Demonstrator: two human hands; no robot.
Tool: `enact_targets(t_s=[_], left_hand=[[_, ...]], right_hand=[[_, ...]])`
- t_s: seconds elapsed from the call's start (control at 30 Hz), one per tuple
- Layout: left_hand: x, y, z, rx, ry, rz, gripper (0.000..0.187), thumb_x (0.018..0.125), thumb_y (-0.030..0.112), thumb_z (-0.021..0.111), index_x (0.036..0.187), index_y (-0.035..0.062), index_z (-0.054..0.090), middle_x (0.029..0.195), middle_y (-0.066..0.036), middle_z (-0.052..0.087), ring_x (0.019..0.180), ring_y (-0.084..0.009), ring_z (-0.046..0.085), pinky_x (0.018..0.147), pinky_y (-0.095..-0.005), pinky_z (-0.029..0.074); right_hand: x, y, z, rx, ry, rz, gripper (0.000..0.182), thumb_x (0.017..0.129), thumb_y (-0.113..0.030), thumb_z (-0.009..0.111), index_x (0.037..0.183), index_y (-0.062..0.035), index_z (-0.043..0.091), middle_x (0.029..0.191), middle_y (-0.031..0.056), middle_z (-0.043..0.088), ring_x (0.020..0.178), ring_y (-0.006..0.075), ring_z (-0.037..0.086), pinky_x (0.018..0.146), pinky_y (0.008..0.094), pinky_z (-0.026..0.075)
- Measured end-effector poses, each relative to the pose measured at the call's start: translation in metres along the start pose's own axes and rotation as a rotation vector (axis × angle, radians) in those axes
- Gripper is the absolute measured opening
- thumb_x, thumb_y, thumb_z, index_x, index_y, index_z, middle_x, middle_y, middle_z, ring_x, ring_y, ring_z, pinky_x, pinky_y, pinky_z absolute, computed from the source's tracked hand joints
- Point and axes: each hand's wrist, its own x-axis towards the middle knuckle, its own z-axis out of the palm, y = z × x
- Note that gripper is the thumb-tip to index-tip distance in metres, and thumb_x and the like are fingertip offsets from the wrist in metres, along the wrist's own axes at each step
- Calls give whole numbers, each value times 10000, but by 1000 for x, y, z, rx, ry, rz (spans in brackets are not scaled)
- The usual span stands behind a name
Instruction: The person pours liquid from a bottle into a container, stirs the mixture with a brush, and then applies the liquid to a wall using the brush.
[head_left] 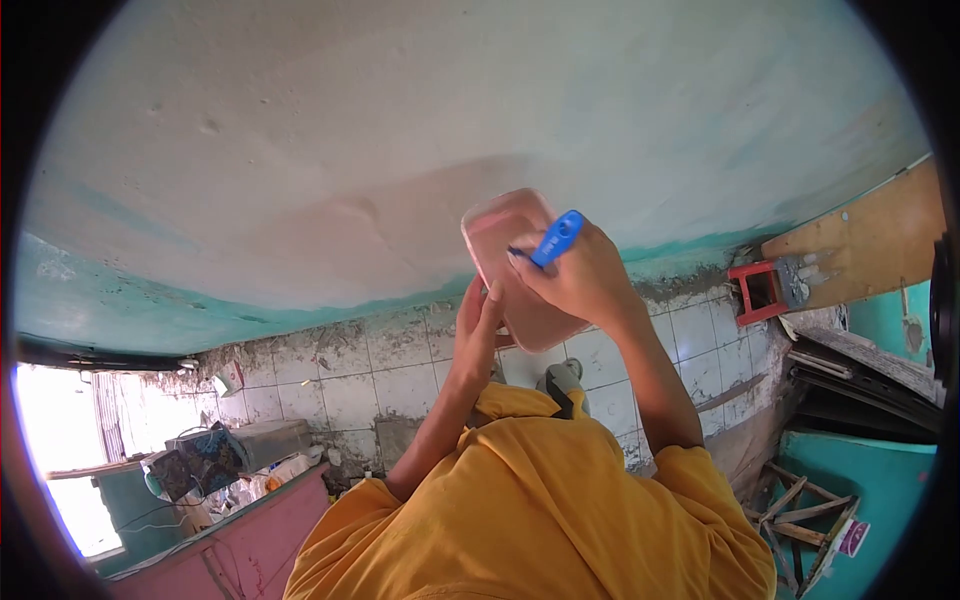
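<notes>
My left hand [479, 323] grips the near left edge of a shallow pink tray [535, 320] with rounded corners, its thumb over the rim. The tray is tilted in front of my chest, close to the wall. My right hand [580, 275] is closed around a paintbrush with a blue handle [560, 237], which has a hole at its upper end. The brush's working end points down into the tray and is mostly hidden by my fingers. Whatever lies inside the tray is hard to make out.
A whitish wall [330, 130] with a green lower band rises ahead. Below are stained white floor tiles [400, 370]. A red stool [757, 292] and a wooden board [860, 240] stand at right; a cluttered pink counter [250, 540] is at left. A wooden frame [800, 515] leans lower right.
</notes>
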Motion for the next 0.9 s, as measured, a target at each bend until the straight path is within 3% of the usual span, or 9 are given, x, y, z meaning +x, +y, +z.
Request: enact_targets(t_s=[0.13, 0.2, 0.23, 0.3, 0.37, 0.6, 0.8, 0.87, 0.9], left_hand=[[-4, 0, -3, -36, 5, 14, 744, 1028, 559, 519, 1537, 41, 358, 1303, -122, 594, 1080, -202, 658, 823, -357, 603], [-4, 1, -2, -22, -31, 13, 769, 1032, 538, 533, 1554, 19, 310, 1309, -139, 589, 1139, -220, 639, 850, -394, 610], [-4, 1, -1, -2, -43, -5, 777, 1030, 548, 529, 1557, 22, 307, 1316, -139, 583, 1137, -220, 639, 851, -397, 611], [-3, 0, -2, 23, -52, -18, 785, 1027, 558, 525, 1560, 26, 303, 1322, -138, 578, 1135, -220, 638, 852, -400, 611], [-2, -4, -3, -35, 35, -30, 738, 1012, 585, 523, 1532, 77, 391, 1272, -95, 600, 997, -177, 671, 789, -328, 600], [-6, -3, 0, 3, 1, 8, 762, 1006, 606, 519, 1546, 85, 385, 1244, -92, 613, 969, -187, 671, 793, -343, 594], [0, -10, -6, -20, -11, -88, 782, 1004, 626, 510, 1547, 79, 381, 1293, -107, 600, 1013, -204, 675, 828, -349, 592], [3, -13, -11, -18, -4, -37, 790, 1006, 630, 503, 1542, 63, 378, 1325, -118, 591, 1053, -218, 677, 834, -350, 588], [1, -10, -11, -27, 13, -51, 786, 1010, 626, 497, 1537, 54, 377, 1338, -124, 590, 1074, -227, 678, 833, -348, 587]], right_hand=[[0, 6, -12, -1, -86, 68, 159, 863, -276, 709, 829, -125, 742, 656, 44, 680, 713, 322, 608, 678, 450, 522], [9, 4, -2, -58, -77, 138, 202, 860, -271, 730, 991, -131, 793, 747, 91, 684, 841, 315, 623, 768, 434, 536], [11, 0, 2, -34, -93, 133, 203, 873, -277, 715, 992, -132, 793, 763, 91, 686, 859, 320, 617, 767, 432, 537], [2, -4, 2, 6, -148, 62, 200, 872, -279, 718, 985, -132, 791, 771, 93, 687, 860, 321, 620, 769, 431, 537], [-3, -3, -4, 119, -225, 15, 185, 868, -280, 721, 955, -131, 786, 765, 89, 686, 855, 318, 631, 759, 435, 540], [3, -5, 1, -77, -143, 124, 154, 873, -270, 716, 942, -150, 783, 769, 66, 702, 822, 311, 644, 741, 430, 551], [6, -12, 13, 178, -210, 126, 194, 872, -309, 723, 965, -148, 777, 837, 109, 706, 828, 333, 652, 777, 439, 555], [10, 0, 25, 28, -86, 181, 211, 865, -320, 725, 945, -133, 778, 812, 109, 706, 805, 334, 652, 760, 440, 558], [10, -1, 19, -97, -158, 232, 217, 867, -306, 711, 946, -115, 779, 777, 96, 701, 801, 334, 653, 738, 443, 560]])
